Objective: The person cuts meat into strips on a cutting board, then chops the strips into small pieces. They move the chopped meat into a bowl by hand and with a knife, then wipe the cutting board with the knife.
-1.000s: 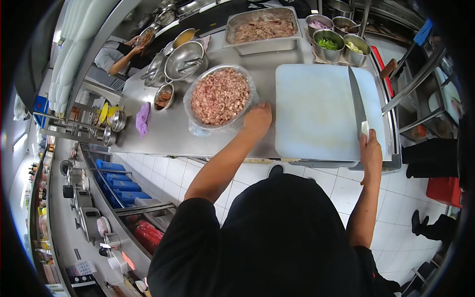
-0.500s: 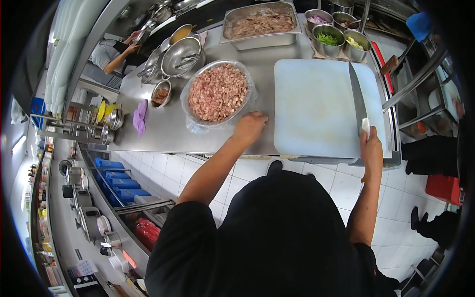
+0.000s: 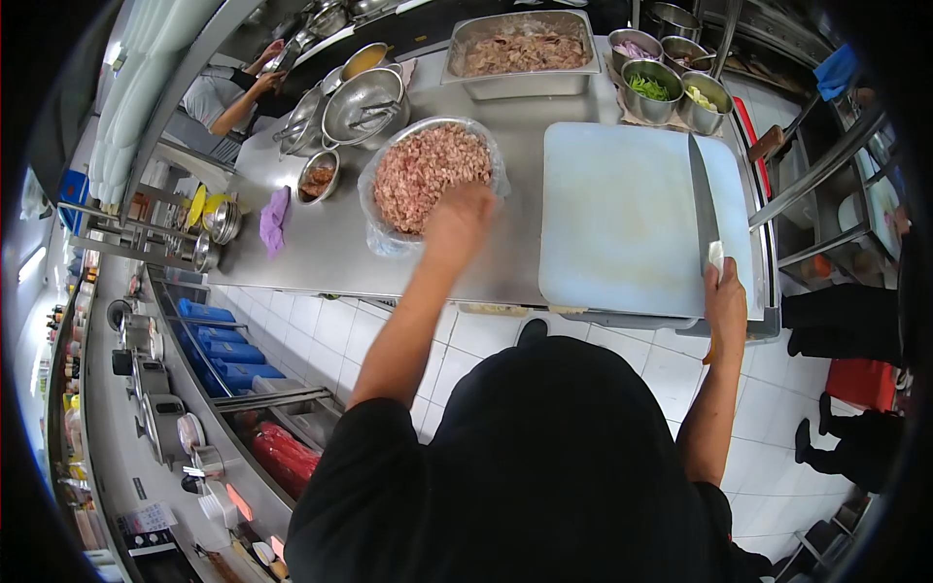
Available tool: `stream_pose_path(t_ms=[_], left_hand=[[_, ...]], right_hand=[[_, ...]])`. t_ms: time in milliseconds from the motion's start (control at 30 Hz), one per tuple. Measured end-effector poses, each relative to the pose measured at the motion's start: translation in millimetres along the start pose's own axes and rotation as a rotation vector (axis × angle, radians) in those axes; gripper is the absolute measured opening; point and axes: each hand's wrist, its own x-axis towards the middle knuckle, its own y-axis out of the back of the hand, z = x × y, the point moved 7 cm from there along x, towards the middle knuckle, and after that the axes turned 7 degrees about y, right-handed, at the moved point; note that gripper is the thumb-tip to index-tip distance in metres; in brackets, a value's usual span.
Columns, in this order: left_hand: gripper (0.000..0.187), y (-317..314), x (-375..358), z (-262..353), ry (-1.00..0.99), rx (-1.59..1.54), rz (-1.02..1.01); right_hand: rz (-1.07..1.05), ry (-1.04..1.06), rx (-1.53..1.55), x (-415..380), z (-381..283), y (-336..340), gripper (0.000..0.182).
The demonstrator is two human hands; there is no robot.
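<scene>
A large knife [image 3: 703, 189] rests along the right side of the white cutting board [image 3: 622, 214], its tip pointing away from me. My right hand [image 3: 725, 294] is closed around its pale handle at the board's near right corner. My left hand [image 3: 459, 225] is over the near right edge of a plastic-lined bowl [image 3: 504, 182] heaped with chopped pinkish meat [image 3: 423, 175]. Its fingers are smeared by motion, and whether they touch the meat does not show clearly.
Behind stand a deep metal tray [image 3: 530, 85] of meat and small metal pots, one with chopped greens [image 3: 649, 88]. Left are a steel bowl with tongs [image 3: 362, 109], a small sauce bowl [image 3: 318, 177] and a purple cloth [image 3: 274, 220]. Another person [image 3: 228, 102] works at far left.
My left hand has lifted off the table and moved left and away from me, over the meat bowl. The right hand keeps hold of the knife on the board.
</scene>
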Motion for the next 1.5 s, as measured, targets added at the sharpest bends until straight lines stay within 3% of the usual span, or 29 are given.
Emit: stream_pose_path(t_ms=[33, 100, 200, 267, 333, 400, 533, 633, 667, 700, 800, 867, 933, 1033, 1167, 1233, 1300, 1367, 1400, 1467, 1500], left_hand=[[0.011, 12.7, 8.4, -15.3, 0.077, 0.033, 0.016], [0.013, 28.9, 19.8, -41.4, -0.058, 0.165, 0.17], [0.015, 32.2, 21.8, -41.6, -0.138, 0.216, 0.177], [0.021, 5.9, 8.8, -20.2, 0.078, 0.018, -0.112], [0.037, -28.2, -4.0, 12.4, 0.159, 0.089, -0.325], [0.048, -101.3, -16.4, 3.9, 0.073, 0.101, -0.527], [0.051, -117.1, -20.9, 15.3, 0.355, -0.074, -0.659], [0.049, -135.6, -21.1, 2.8, 0.458, -0.273, -0.769], [0.045, -133.9, -22.4, 1.6, 0.513, -0.325, -0.801], [0.042, -130.9, -25.0, 0.5, 0.569, -0.378, -0.835], [0.038, -103.1, -20.0, -2.7, 0.577, -0.511, -0.721], [0.032, -40.0, -4.2, -4.8, 0.483, -0.371, -0.312], [0.027, -3.7, 10.6, -29.6, 0.403, -0.287, -0.148], [0.015, 29.8, 23.2, -79.1, 0.354, -0.243, 0.041], [0.027, 61.5, 22.4, -84.2, 0.115, 0.038, 0.282], [0.032, 70.9, 15.5, -78.9, 0.155, 0.009, 0.368], [0.027, 82.2, 6.2, -62.3, 0.135, 0.116, 0.525], [0.021, 76.4, -8.6, -75.4, 0.265, -0.237, 0.458], [0.019, 69.5, -18.3, -82.5, 0.327, -0.416, 0.421], [0.014, 28.8, -46.5, -103.6, 0.431, -1.086, 0.31], [0.013, 17.2, -57.9, -99.0, 0.406, -1.139, 0.197]], right_hand=[[-0.007, -0.007, 0.001, 0.6, 0.3, 0.2, 0.031], [-0.013, -0.011, 0.004, 0.5, -0.8, 1.5, 0.032], [-0.029, -0.036, 0.025, 0.6, -2.8, 2.1, 0.032], [-0.038, -0.045, 0.03, 0.2, -0.8, 1.3, 0.033], [-0.037, -0.04, 0.031, 1.3, 2.3, -1.6, 0.035], [-0.023, -0.031, 0.061, 0.2, -0.6, -0.1, 0.037], [0.045, 0.061, 0.106, -1.0, -4.0, 7.3, 0.039], [-0.108, 0.055, 0.1, 0.9, -8.7, 13.8, 0.038], [-0.061, 0.149, 0.035, 1.3, -9.7, 17.7, 0.038], [-0.087, 0.118, 0.117, 0.2, -14.5, 24.7, 0.037], [-0.112, 0.06, 0.284, -3.7, -31.1, 45.7, 0.034], [-0.053, 0.14, 0.153, 15.1, -2.5, 45.5, 0.032], [-0.015, 0.131, -0.019, 35.0, 26.9, 47.9, 0.035], [0.063, -0.038, 0.058, 50.6, 61.1, 48.4, 0.042], [0.105, -0.091, 0.054, 62.2, 61.0, 39.2, 0.045], [-0.048, -0.088, -0.027, 51.8, 21.2, 29.0, 0.043], [-0.036, 0.236, 0.046, 32.7, -2.4, -0.3, 0.042], [-0.151, 0.459, 0.012, 2.3, -44.9, -6.8, 0.041], [-0.332, 0.338, 0.008, -3.2, -53.1, -8.5, 0.04], [-0.304, 0.32, 0.123, 15.5, -36.0, -5.3, 0.04], [-0.294, 0.313, 0.182, 29.5, -23.6, -5.7, 0.04]])
